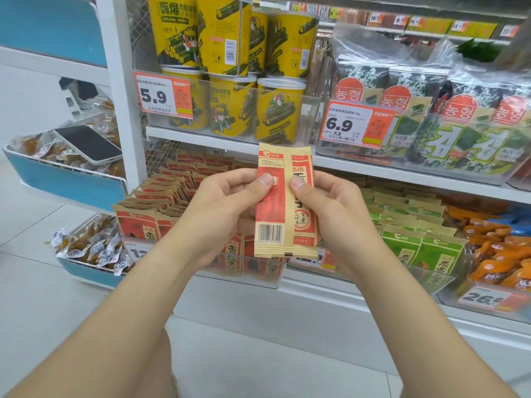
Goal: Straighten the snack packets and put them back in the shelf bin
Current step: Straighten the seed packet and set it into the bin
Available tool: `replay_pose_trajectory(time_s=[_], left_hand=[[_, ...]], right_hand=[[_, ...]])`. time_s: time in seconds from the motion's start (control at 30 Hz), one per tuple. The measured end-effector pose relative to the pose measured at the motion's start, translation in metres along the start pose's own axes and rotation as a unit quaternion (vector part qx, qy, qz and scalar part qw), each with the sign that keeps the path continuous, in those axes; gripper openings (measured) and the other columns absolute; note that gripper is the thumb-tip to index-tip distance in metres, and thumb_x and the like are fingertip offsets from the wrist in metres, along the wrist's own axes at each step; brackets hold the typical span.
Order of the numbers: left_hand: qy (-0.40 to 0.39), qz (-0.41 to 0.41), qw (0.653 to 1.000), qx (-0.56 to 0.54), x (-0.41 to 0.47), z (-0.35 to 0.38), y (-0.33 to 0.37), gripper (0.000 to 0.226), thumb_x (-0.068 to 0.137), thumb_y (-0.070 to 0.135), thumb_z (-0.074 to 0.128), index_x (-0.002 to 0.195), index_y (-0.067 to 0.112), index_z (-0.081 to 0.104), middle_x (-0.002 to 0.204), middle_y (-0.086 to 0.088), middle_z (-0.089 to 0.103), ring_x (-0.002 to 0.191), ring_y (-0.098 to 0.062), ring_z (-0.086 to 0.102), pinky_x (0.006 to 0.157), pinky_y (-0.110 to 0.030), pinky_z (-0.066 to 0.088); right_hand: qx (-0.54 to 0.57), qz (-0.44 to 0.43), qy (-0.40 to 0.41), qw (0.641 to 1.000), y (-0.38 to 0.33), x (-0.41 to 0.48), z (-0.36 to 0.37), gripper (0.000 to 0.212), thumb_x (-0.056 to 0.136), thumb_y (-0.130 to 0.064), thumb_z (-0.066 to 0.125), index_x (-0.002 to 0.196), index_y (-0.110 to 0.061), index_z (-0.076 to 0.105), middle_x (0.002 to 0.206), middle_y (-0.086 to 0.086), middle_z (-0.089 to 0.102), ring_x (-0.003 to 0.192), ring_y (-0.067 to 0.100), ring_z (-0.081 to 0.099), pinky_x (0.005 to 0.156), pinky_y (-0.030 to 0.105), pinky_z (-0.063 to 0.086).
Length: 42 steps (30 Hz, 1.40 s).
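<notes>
Both hands are holding two red-and-kraft snack pkts upright and overlapped. The left hand is pinching the barcode-side pkt, thumb on front, fingers curled behind. The right hand is gripping the other one the same way. The pkts are hovering just in front of and above the shelf bin of matching red pkts, not yet in it. Doing this well prob. means squaring the edges flush, turning the back-facing pkt so both fronts are showing, then sliding them in upright w/ the row w/o crumpling. Around it, white store shelving is carrying yellow tubs above, seaweed packs at right and green pkts beside the red bin. A phone is lying in a blue side tray at left, over a pale tiled floor.
</notes>
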State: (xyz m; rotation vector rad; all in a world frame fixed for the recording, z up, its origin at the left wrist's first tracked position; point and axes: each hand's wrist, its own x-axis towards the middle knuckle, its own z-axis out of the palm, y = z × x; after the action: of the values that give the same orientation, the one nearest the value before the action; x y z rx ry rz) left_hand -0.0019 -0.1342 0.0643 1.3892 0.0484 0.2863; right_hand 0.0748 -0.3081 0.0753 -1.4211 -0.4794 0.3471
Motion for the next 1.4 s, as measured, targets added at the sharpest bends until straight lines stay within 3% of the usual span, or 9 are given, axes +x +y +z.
replay_pose_trajectory(time_s=[0.2,0.4,0.5,0.63,0.77,0.9,1.0,1.27,1.4], left_hand=[[0.004,-0.007,1.0,0.007,-0.002,0.003,0.002,0.033,0.102,0.025,0.067,0.131,0.01,0.072,0.115,-0.018,0.08,0.104,-0.037,0.079,0.083,-0.053,0.068],[0.085,0.112,0.977,0.161,-0.004,0.009,-0.003,0.053,0.104,0.015,0.071,0.145,0.038,0.048,0.118,0.002,0.075,0.091,-0.022,0.081,0.075,-0.044,0.069],[0.099,0.138,0.953,0.252,-0.002,0.009,-0.01,0.039,0.098,0.031,0.079,0.131,0.036,0.06,0.119,0.011,0.069,0.097,-0.015,0.079,0.079,-0.041,0.067],[0.112,0.153,0.932,0.308,-0.002,0.008,-0.011,0.032,0.091,0.043,0.084,0.116,0.038,0.065,0.12,0.014,0.07,0.101,-0.01,0.076,0.08,-0.03,0.064],[0.107,0.178,0.927,0.312,-0.003,0.009,-0.011,0.023,0.093,0.035,0.08,0.111,0.029,0.067,0.112,0.015,0.073,0.084,-0.007,0.078,0.07,-0.02,0.059],[0.115,0.228,0.894,0.368,-0.003,0.008,-0.013,0.013,0.093,0.031,0.074,0.1,0.024,0.067,0.098,0.012,0.072,0.077,-0.009,0.076,0.061,-0.017,0.054],[0.122,0.272,0.867,0.4,-0.001,0.009,-0.016,0.009,0.098,0.024,0.066,0.092,0.018,0.064,0.088,0.01,0.067,0.077,-0.012,0.07,0.061,-0.024,0.052],[0.126,0.172,0.934,0.286,0.003,0.011,-0.016,0.016,0.101,0.01,0.068,0.086,0.012,0.071,0.099,-0.001,0.074,0.049,0.001,0.06,0.052,-0.01,0.041],[0.128,0.161,0.938,0.28,0.003,0.011,-0.016,0.017,0.103,0.015,0.068,0.087,0.014,0.071,0.08,0.007,0.072,0.045,-0.002,0.058,0.048,-0.015,0.041]], right_hand=[[-0.001,0.012,0.004,1.0,0.001,0.002,-0.001,0.023,0.106,-0.018,0.066,0.126,-0.008,0.074,0.103,0.013,0.083,0.089,0.028,0.082,0.068,0.036,0.066],[-0.12,-0.054,0.041,0.99,0.009,0.002,0.002,0.006,0.103,-0.019,0.073,0.107,-0.016,0.072,0.087,0.007,0.083,0.078,0.027,0.082,0.072,0.048,0.067],[-0.166,-0.099,0.06,0.979,0.013,0.004,0.003,0.032,0.101,-0.038,0.067,0.086,-0.011,0.074,0.073,0.015,0.076,0.072,0.043,0.076,0.072,0.062,0.064],[-0.277,-0.183,0.084,0.94,0.014,0.002,0.005,0.043,0.097,-0.039,0.058,0.059,-0.019,0.062,0.052,0.0,0.058,0.052,0.014,0.053,0.054,0.033,0.046],[-0.313,-0.248,0.084,0.913,0.016,-0.003,0.006,0.037,0.094,-0.034,0.057,0.065,-0.012,0.064,0.055,0.001,0.063,0.051,0.018,0.06,0.05,0.036,0.048],[-0.335,-0.261,0.078,0.902,0.014,-0.006,0.009,0.03,0.089,-0.029,0.059,0.065,-0.013,0.061,0.051,-0.004,0.055,0.048,0.012,0.052,0.05,0.029,0.043],[-0.301,-0.219,0.07,0.925,0.013,-0.005,0.013,0.032,0.09,-0.04,0.053,0.08,-0.013,0.067,0.062,0.004,0.066,0.058,0.026,0.061,0.058,0.045,0.053],[-0.256,-0.226,0.092,0.935,0.012,-0.003,0.013,0.037,0.085,-0.045,0.052,0.079,-0.013,0.07,0.067,0.004,0.072,0.064,0.03,0.069,0.06,0.045,0.056],[-0.262,-0.229,0.092,0.933,0.012,-0.002,0.011,0.028,0.095,-0.035,0.06,0.075,-0.018,0.068,0.066,0.003,0.072,0.061,0.027,0.068,0.058,0.043,0.055]])
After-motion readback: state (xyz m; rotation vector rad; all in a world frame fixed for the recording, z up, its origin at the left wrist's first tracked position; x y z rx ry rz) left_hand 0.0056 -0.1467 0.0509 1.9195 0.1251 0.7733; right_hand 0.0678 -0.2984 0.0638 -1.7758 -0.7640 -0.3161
